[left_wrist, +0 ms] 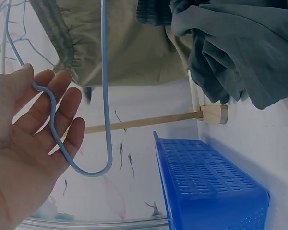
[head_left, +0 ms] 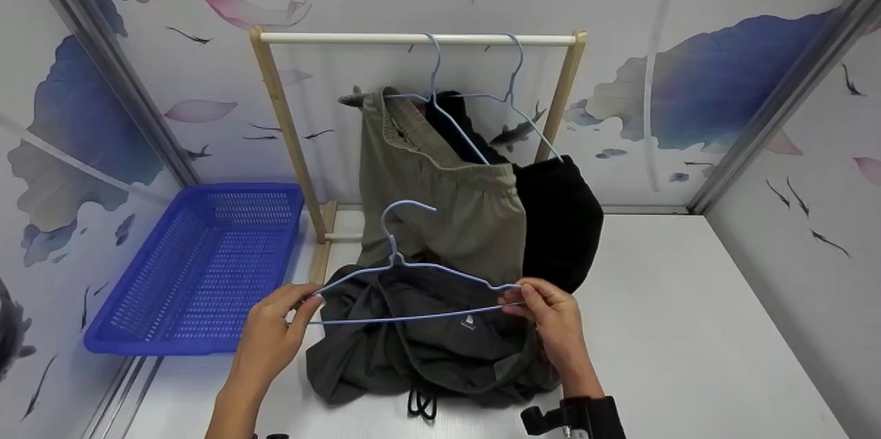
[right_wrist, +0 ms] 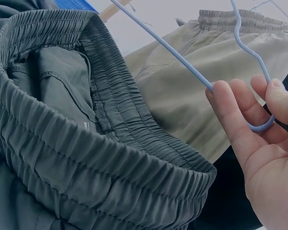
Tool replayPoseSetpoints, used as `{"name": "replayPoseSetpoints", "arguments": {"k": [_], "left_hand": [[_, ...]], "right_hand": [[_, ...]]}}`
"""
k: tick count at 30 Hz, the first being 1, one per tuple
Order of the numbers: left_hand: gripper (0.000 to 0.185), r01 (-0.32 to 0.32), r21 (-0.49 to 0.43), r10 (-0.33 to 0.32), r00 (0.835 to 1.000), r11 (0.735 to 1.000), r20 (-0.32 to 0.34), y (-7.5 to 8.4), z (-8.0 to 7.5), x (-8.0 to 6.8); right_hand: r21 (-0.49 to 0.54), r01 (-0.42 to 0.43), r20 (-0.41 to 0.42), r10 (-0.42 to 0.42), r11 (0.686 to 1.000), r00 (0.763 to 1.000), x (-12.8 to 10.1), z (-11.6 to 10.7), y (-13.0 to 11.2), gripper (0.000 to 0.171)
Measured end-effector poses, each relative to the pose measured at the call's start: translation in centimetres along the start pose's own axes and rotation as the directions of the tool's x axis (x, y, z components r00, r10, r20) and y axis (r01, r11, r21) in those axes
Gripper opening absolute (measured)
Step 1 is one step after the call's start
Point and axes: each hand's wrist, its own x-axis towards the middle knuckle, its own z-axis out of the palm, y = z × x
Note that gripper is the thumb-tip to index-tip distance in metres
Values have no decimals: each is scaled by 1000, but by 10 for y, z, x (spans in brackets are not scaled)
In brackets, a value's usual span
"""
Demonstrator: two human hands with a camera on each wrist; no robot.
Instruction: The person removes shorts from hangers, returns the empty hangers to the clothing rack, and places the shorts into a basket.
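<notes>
A light blue clothes hanger (head_left: pixel 413 318) is held level by its two ends, hook upward. My left hand (head_left: pixel 274 332) pinches its left end between thumb and forefinger; in the left wrist view the other fingers (left_wrist: pixel 67 112) spread behind the wire. At the opposite end, my right hand (head_left: pixel 550 318) grips the corner, thumb on the upper wire and fingers round the bend (right_wrist: pixel 261 125). Below and behind the hanger lie dark grey pants (head_left: pixel 440 356) on the white table, a drawcord at the near side. Their elastic waistband (right_wrist: pixel 105 153) gapes in the right wrist view.
A wooden rack with a white rail (head_left: pixel 344 38) stands at the back. Khaki pants (head_left: pixel 440 198) and a black garment (head_left: pixel 561 219) hang there on blue hangers. To the left sits a blue perforated basket (head_left: pixel 199 343). Printed panels enclose the white table (head_left: pixel 702 343).
</notes>
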Motion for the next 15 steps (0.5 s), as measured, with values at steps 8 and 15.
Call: {"name": "replayPoseSetpoints", "arguments": {"k": [8,15], "left_hand": [[13,-58,-75,56,998,995,-35,-4,-4,-3],[14,-64,-95,56,995,993,-87,-5,-8,-3]], "right_hand": [[19,-23,-11,24,1000,1000,1,3,3,26],[-36,-44,5,44,998,999,2,7,4,30]]}}
